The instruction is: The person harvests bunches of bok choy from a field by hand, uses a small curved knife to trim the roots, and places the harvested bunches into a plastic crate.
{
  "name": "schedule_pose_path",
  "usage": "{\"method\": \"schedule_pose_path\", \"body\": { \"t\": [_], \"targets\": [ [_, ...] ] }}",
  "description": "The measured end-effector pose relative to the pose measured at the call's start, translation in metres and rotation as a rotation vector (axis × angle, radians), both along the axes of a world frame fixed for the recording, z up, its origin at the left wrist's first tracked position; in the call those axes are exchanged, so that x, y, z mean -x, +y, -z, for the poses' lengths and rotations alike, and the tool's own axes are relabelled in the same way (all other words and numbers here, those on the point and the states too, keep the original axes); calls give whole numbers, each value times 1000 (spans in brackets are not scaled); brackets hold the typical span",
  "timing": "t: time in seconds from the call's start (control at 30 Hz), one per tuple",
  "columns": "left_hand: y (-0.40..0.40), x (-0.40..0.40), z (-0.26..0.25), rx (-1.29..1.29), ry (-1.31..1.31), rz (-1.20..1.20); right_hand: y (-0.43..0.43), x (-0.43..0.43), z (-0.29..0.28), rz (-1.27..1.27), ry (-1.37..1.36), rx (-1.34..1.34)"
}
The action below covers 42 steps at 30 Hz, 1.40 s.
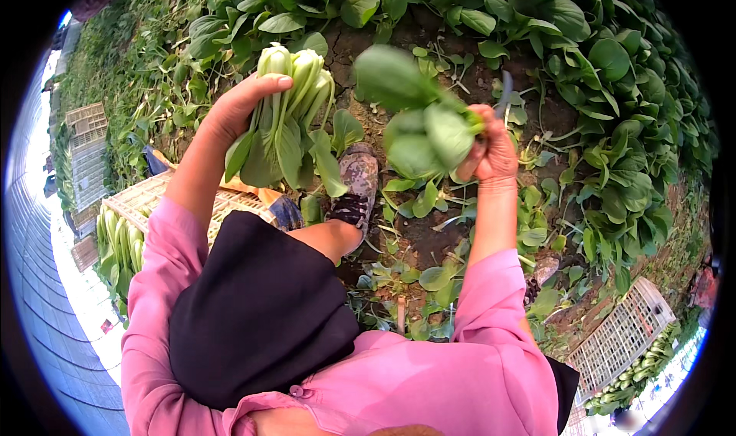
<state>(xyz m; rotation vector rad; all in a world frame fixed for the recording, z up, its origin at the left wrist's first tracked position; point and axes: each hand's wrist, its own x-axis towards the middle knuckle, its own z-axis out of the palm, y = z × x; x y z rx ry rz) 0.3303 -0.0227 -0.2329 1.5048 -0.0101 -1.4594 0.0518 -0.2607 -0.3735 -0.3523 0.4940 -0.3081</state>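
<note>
Several cut bok choy heads (293,111) are gathered in my left hand (238,102), pale stem ends up and leaves hanging down. My right hand (493,148) grips another bok choy plant (428,117) by its stem end. Its leaves point left and are blurred by motion. A narrow grey blade (506,94) juts up from beside my right fist; whatever handle it has is hidden. Below and between my hands are a camouflage-patterned shoe (357,186) on my foot and soil (422,249) scattered with loose leaves and small plants.
Dense standing bok choy (621,120) curves along the top and right. A plastic crate (144,197) lies beside my left arm, bok choy (119,243) next to it. Another crate (624,332) is at lower right, with more bok choy (635,370). Farther crates (89,148) stand at far left.
</note>
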Motion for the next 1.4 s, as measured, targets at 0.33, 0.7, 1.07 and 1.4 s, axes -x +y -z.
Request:
{"method": "schedule_pose_path", "body": {
  "t": [0.33, 0.7, 1.07, 1.4],
  "targets": [
    [-12, 13, 59, -56, 252, 382, 88, -102, -45, -269, 324, 197],
    [-65, -16, 48, -246, -766, 1054, 58, -98, -2, -232, 520, 238],
    [-102, -82, 67, -529, -1407, 1442, 45, -204, 10, -573, 685, 574],
    [-42, -106, 89, -517, -1480, 1177, 54, -281, 44, -538, 661, 570]
  ]
}}
